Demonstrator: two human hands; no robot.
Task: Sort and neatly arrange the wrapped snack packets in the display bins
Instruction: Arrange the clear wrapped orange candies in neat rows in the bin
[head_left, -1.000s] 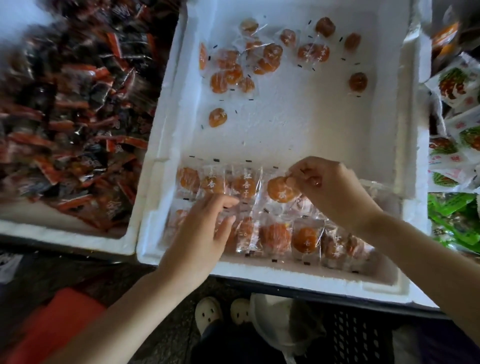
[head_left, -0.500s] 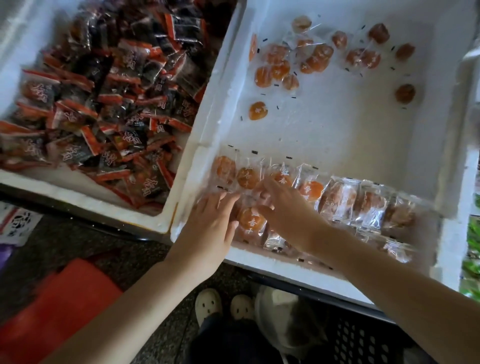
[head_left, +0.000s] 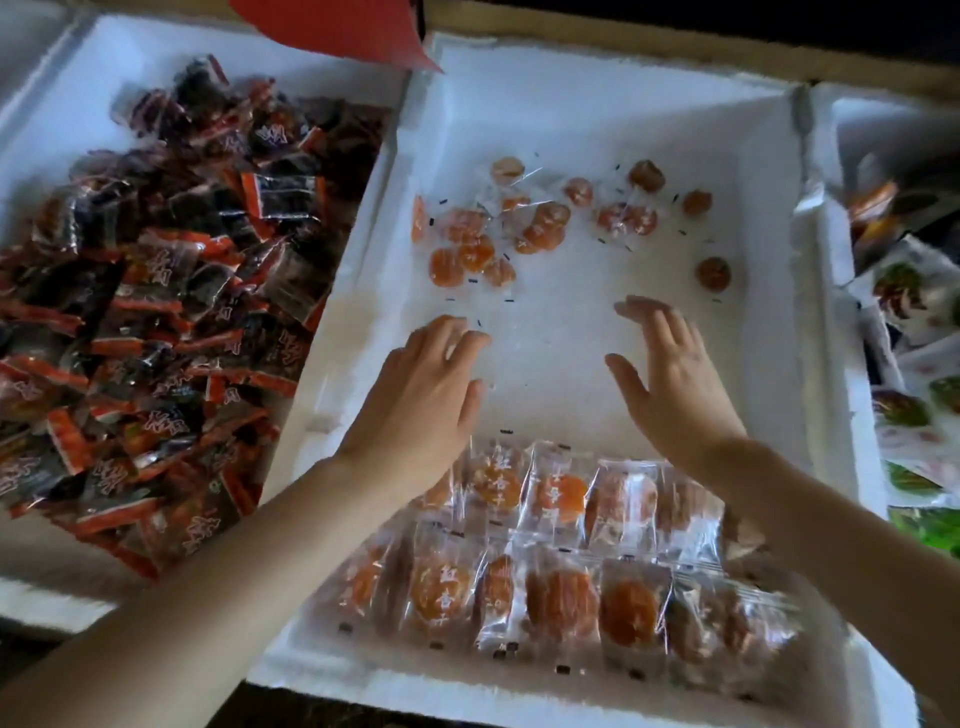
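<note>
- The left hand (head_left: 421, 400) and right hand (head_left: 670, 379) hover palm-down, fingers straight, over the white foam bin (head_left: 769, 322).
- Clear-wrapped orange dried-fruit packets (head_left: 550, 561) lie in two rows along its near edge.
- Loose orange packets (head_left: 524, 228) are scattered at its far end.
- Dark red-and-black packets (head_left: 156, 322) fill the neighbouring left bin (head_left: 78, 88).

Three white foam bins are seen: a left bin (head_left: 130, 62), a middle bin (head_left: 597, 104) and a right bin (head_left: 893, 124), the last only in part. Two rows of orange packets are laid at the near end of the middle bin. About five are counted in the far row (head_left: 558, 493) and about seven in the near row (head_left: 561, 597), some being hidden by arms. Roughly fifteen loose orange packets (head_left: 467, 249) are scattered at the far end. The dark red packets (head_left: 156, 312) in the left bin are heaped beyond counting.
</note>
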